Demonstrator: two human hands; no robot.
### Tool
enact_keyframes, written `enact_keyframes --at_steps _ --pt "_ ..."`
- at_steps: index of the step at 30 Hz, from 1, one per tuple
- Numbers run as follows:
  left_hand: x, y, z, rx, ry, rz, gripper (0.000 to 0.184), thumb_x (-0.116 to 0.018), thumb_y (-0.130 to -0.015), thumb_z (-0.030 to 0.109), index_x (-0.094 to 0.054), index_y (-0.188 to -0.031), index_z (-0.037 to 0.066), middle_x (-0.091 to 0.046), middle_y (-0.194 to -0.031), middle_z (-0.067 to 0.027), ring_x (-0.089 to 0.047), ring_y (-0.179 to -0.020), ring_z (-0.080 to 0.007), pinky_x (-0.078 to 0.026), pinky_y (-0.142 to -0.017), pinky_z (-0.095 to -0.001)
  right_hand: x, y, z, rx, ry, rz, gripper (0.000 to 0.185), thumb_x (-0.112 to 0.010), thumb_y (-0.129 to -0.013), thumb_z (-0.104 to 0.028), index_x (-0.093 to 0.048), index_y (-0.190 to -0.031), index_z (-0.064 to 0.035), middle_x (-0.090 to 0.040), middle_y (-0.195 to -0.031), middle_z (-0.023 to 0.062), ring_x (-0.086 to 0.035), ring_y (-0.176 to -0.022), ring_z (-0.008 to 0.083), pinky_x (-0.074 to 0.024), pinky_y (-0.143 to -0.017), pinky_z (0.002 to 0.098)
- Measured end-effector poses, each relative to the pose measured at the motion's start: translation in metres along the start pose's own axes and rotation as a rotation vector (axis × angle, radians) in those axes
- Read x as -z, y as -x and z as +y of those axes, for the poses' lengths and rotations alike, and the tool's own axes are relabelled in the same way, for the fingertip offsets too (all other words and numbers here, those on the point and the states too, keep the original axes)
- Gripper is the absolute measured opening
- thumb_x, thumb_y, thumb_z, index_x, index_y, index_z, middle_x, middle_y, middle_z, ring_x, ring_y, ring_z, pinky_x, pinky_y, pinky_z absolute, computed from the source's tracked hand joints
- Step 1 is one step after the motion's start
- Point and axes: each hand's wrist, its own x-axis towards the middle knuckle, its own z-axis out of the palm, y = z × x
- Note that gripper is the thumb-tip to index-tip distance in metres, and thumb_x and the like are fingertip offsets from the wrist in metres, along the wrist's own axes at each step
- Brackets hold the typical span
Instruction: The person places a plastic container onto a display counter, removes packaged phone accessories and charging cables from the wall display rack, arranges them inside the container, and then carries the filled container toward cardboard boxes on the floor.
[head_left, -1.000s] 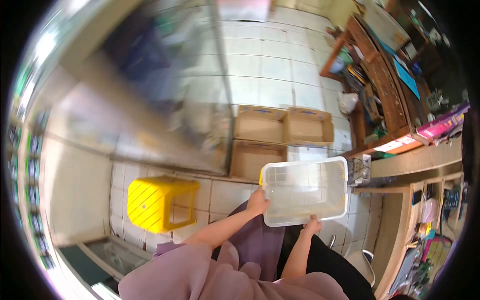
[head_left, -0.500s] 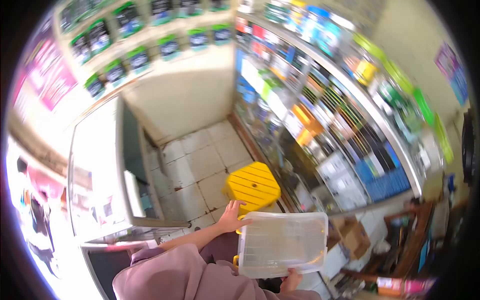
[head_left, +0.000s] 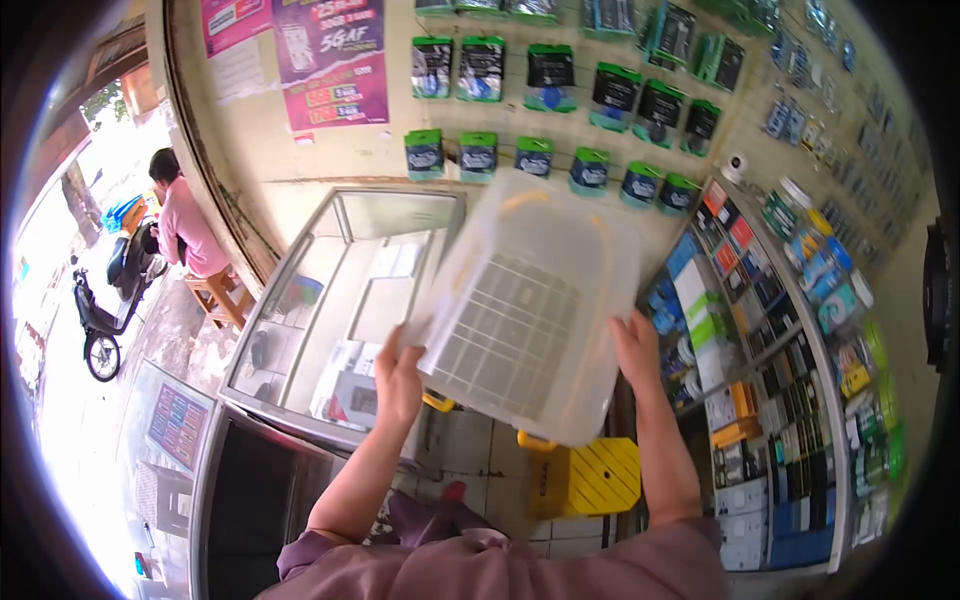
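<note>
Between a glass-topped, metal-framed display case (head_left: 280, 410) and a tall shelving unit packed with boxed goods (head_left: 826, 372), the head view shows a clear, rectangular plastic bin with yellow clips (head_left: 520, 320) raised off the floor and tilted. A second ago it was low over the white tiles near some open cardboard boxes; since then the person has turned and lifted it, and its yellow clips have swung round to the lower end. The left hand (head_left: 400, 385) grips one side by the edge, thumb up, and the right hand (head_left: 637, 350) holds the opposite side, so the weight looks shared, though the slant would probably let anything loose inside slide. Just below the bin sits a bright yellow plastic stool with a slatted top (head_left: 605, 475). Outside, a person in a pink top (head_left: 190, 225) sits on a wooden stool (head_left: 217, 297) beside a dark scooter (head_left: 120, 275)
</note>
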Motion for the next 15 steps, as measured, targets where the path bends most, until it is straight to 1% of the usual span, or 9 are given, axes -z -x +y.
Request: enact_keyframes --at_steps 2,3,4,6,8,10,12,14,15 --pt "0.021 -0.044 0.023 -0.127 -0.003 0.115 0.044 -0.049 -0.082 0.008 -0.051 -0.122 -0.01 -0.062 -0.094 -0.0124 -0.054 -0.086 -0.0173 -0.043 -0.08 -0.0278 -0.064 -0.075 -0.004 -0.007 0.008 -0.089 0.033 -0.053 -0.087 -0.027 -0.061 -0.108 -0.0013 -0.067 -0.089 0.019 -0.065 -0.083 0.0308 -0.0481 -0.074 0.0362" --pt "0.036 -0.072 0.015 -0.169 -0.075 0.203 0.044 -0.048 -0.082 0.008 -0.051 -0.123 -0.01 -0.062 -0.094 -0.0127 -0.054 -0.085 -0.0171 -0.043 -0.08 -0.0279 -0.094 -0.1 -0.011 0.013 0.075 -0.126 0.034 -0.052 -0.086 -0.029 -0.062 -0.105 -0.0014 -0.066 -0.087 0.0191 -0.064 -0.083 0.0335 -0.0482 -0.073 0.0385" --pt "0.047 -0.093 0.027 -0.167 -0.05 0.185 0.046 -0.049 -0.082 0.008 -0.05 -0.125 -0.01 -0.062 -0.099 -0.0143 -0.055 -0.089 -0.0185 -0.042 -0.083 -0.028 -0.125 -0.124 -0.019 0.035 0.142 -0.16 0.036 -0.052 -0.086 -0.031 -0.063 -0.102 -0.0015 -0.066 -0.085 0.0192 -0.064 -0.082 0.0361 -0.0483 -0.073 0.0409" --pt "0.075 -0.142 0.008 -0.113 -0.016 0.265 0.051 -0.05 -0.08 0.009 -0.049 -0.126 -0.011 -0.061 -0.113 -0.0144 -0.054 -0.103 -0.0211 -0.038 -0.092 -0.0286 -0.19 -0.167 -0.002 0.02 0.093 -0.221 0.037 -0.053 -0.083 -0.033 -0.064 -0.095 -0.0004 -0.066 -0.083 0.0208 -0.064 -0.08 0.0371 -0.0488 -0.071 0.0423" --pt "0.099 -0.179 0.006 -0.08 -0.05 0.303 0.051 -0.05 -0.079 0.009 -0.049 -0.127 -0.009 -0.06 -0.114 -0.0145 -0.053 -0.104 -0.0207 -0.038 -0.093 -0.0285 -0.242 -0.192 -0.006 0.06 0.044 -0.217 0.039 -0.053 -0.081 -0.035 -0.065 -0.088 0.0007 -0.065 -0.079 0.0225 -0.064 -0.077 0.0374 -0.0486 -0.069 0.0439" --pt "0.119 -0.214 -0.007 -0.102 -0.048 0.331 0.048 -0.05 -0.08 0.011 -0.051 -0.123 -0.011 -0.062 -0.108 -0.0149 -0.056 -0.1 -0.0214 -0.039 -0.091 -0.0286 -0.284 -0.216 -0.004 0.042 0.089 -0.232 0.039 -0.053 -0.08 -0.036 -0.065 -0.086 0.0007 -0.065 -0.079 0.0228 -0.064 -0.077 0.0373 -0.0487 -0.069 0.0441" --pt "0.144 -0.252 -0.03 -0.109 -0.009 0.279 0.048 -0.05 -0.079 0.012 -0.053 -0.121 -0.011 -0.062 -0.11 -0.0141 -0.055 -0.103 -0.0225 -0.038 -0.093 -0.0293 -0.311 -0.232 -0.008 0.008 0.137 -0.245 0.04 -0.053 -0.08 -0.037 -0.065 -0.084 0.0007 -0.065 -0.079 0.023 -0.064 -0.077 0.0373 -0.0489 -0.07 0.0443" --pt "0.161 -0.278 -0.047 -0.097 0.039 0.266 0.049 -0.05 -0.079 0.012 -0.052 -0.122 -0.011 -0.062 -0.113 -0.0148 -0.055 -0.105 -0.0229 -0.037 -0.095 -0.0295 -0.33 -0.244 -0.011 0.001 0.16 -0.289 0.038 -0.053 -0.08 -0.034 -0.065 -0.082 0.0014 -0.066 -0.069 0.013 -0.065 -0.061 0.0234 -0.0504 -0.06 0.0353" --pt "0.167 -0.288 -0.051 -0.094 0.039 0.254 0.049 -0.05 -0.079 0.012 -0.052 -0.122 -0.011 -0.062 -0.113 -0.0148 -0.055 -0.105 -0.0229 -0.037 -0.095 -0.0295 -0.337 -0.248 -0.013 -0.006 0.163 -0.28 0.038 -0.053 -0.08 -0.034 -0.065 -0.082 0.0014 -0.066 -0.069 0.013 -0.065 -0.061 0.0234 -0.0504 -0.06 0.0353"
